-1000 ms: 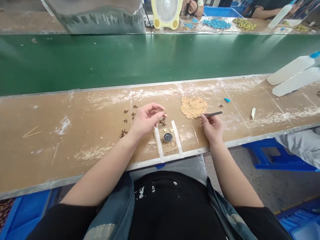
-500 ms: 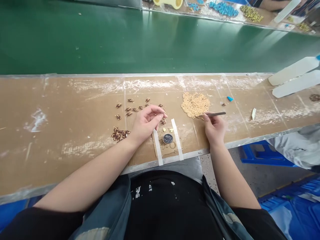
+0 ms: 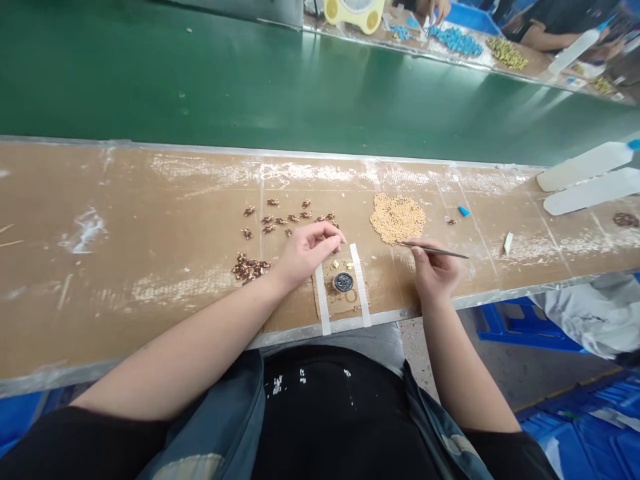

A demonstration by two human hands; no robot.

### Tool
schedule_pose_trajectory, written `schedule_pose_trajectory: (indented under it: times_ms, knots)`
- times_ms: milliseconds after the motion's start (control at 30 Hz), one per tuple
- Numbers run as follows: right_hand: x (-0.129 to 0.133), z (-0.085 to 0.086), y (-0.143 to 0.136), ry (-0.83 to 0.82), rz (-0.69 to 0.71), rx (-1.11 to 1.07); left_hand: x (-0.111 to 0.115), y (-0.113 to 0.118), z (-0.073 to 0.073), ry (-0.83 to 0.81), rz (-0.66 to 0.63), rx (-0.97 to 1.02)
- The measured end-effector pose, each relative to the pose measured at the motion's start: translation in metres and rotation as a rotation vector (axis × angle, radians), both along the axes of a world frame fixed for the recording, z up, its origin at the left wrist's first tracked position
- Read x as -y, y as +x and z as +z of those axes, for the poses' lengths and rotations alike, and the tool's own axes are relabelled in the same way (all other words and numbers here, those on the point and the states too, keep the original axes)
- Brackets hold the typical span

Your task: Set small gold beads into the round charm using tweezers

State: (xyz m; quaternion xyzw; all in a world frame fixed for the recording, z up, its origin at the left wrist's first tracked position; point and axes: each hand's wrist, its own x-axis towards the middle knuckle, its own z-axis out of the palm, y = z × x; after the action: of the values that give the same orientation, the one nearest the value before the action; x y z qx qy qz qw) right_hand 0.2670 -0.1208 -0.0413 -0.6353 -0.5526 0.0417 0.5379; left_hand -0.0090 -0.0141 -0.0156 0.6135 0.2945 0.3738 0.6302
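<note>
Looks partway along, with a heap of brown pieces (image 3: 250, 268), then scattered ones (image 3: 281, 221), and plenty of pale beads (image 3: 397, 219) left on the bench (image 3: 200, 240). Just beyond the dark cup (image 3: 343, 282), pinching with left hand (image 3: 310, 253), unclear on what; gripping a slim dark tool (image 3: 456, 254) in right hand (image 3: 439, 268), with tip at the beads' near edge.

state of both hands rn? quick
Left hand: thumb and fingers nearly pinched; whether it holds anything small can't be told.
Right hand: closed on a thin dark tool, tip at the tan bead pile.
</note>
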Motion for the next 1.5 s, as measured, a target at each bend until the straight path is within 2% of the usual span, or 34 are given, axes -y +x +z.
schedule_pose_trajectory:
  times_ms: [100,200,367,467,633,733,900,1167,1500]
  knots:
    - [-0.007,0.011,-0.029,0.132,0.136,0.015,0.002,0.0,-0.001,0.045,-0.041,-0.065]
    - [-0.018,0.02,-0.055,0.169,0.256,0.043,0.003,0.0,-0.005,0.065,-0.082,-0.094]
    - [-0.035,0.031,-0.077,0.213,0.396,0.041,0.002,-0.002,-0.006,0.052,-0.083,-0.071]
    - [-0.042,0.03,-0.079,0.196,0.375,-0.021,0.0,0.0,-0.003,-0.079,-0.111,0.008]
    - [-0.054,0.017,-0.08,0.216,0.239,-0.165,-0.002,0.004,0.001,-0.454,-0.18,0.191]
    - [-0.06,0.011,-0.081,0.208,0.217,-0.185,-0.002,0.005,0.005,-0.565,-0.165,0.221]
    - [-0.062,0.008,-0.082,0.195,0.247,-0.218,-0.001,0.006,0.009,-0.599,-0.17,0.211]
    - [-0.06,0.005,-0.08,0.157,0.307,-0.23,0.001,0.009,0.007,-0.564,-0.161,0.193]
    - [-0.06,0.012,-0.084,0.085,0.189,-0.288,0.001,0.009,0.008,-0.548,-0.151,0.15]
